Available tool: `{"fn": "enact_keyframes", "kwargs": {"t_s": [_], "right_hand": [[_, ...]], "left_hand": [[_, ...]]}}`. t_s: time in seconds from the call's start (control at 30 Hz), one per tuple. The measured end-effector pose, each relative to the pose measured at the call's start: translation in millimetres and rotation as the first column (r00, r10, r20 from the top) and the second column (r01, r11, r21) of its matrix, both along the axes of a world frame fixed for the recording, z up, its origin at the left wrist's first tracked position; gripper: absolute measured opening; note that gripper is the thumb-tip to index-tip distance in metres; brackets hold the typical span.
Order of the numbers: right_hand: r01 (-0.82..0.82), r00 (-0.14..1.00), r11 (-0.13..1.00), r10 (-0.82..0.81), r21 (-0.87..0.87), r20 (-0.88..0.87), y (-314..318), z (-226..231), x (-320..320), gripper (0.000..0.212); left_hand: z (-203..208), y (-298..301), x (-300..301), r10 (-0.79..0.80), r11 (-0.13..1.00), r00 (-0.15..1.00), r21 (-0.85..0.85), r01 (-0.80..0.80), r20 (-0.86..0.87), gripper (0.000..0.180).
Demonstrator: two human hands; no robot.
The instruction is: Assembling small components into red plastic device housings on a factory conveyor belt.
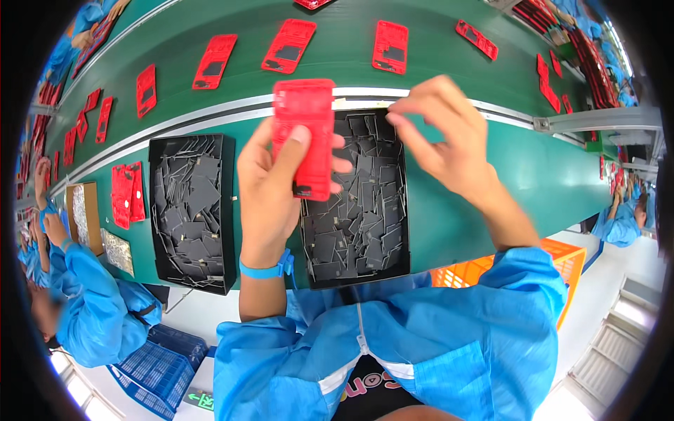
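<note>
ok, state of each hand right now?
Left hand: closed, holding a red rectangular plastic shell.
Right hand: thumb and index nearly meeting; can't tell if anything's pinched.

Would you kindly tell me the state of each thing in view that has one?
Left hand: closed on a red case
Red case: held up
Right hand: raised, fingers bent, hold unclear
Right black tray: filled with dark flat pieces
Left black tray: filled likewise
Blue wristband: worn, fastened
Red cases on belt: lying scattered
Orange crate: partly hidden
</note>
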State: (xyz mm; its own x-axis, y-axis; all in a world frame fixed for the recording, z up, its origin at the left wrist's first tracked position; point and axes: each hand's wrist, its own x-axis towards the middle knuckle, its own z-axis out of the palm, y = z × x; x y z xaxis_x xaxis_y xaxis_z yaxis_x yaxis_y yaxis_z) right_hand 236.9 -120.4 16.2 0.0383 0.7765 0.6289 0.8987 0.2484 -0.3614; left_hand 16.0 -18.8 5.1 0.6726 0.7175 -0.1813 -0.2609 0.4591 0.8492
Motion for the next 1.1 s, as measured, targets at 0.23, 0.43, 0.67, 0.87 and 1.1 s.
{"fn": "enact_keyframes", "kwargs": {"t_s": [0.23, 0.43, 0.67, 0.87, 1.1], "right_hand": [[0.325, 0.922, 0.841, -0.180, -0.433, 0.344, -6.2, -23.4, -21.0, 0.025], [0.262, 0.924, 0.873, -0.350, -0.412, -0.155, -12.4, -5.3, -17.1, 0.011], [-0.074, 0.504, 0.967, -0.175, -0.244, -0.846, -13.3, 2.3, -9.9, 0.006], [-0.230, 0.395, 0.965, -0.027, -0.128, -0.918, -8.2, 18.5, -43.8, 0.013], [-0.154, 0.524, 0.987, 0.045, -0.043, -0.851, 8.6, 20.6, -66.9, 0.021]], "left_hand": [[-0.5, 2.4, -6.6, 0.059, 0.997, 0.990, 0.046, -0.065, 0.125, 0.042], [4.4, -0.2, -6.4, 0.048, 0.998, 0.982, 0.036, -0.055, 0.185, 0.041], [-1.0, -2.1, -1.7, 0.078, 0.995, 0.974, 0.045, -0.090, 0.211, 0.036], [-2.0, -3.3, -3.9, 0.054, 0.996, 0.970, 0.058, -0.069, 0.238, 0.032], [-8.2, -7.2, -2.5, 0.127, 0.980, 0.950, 0.112, -0.164, 0.286, 0.037]]}}
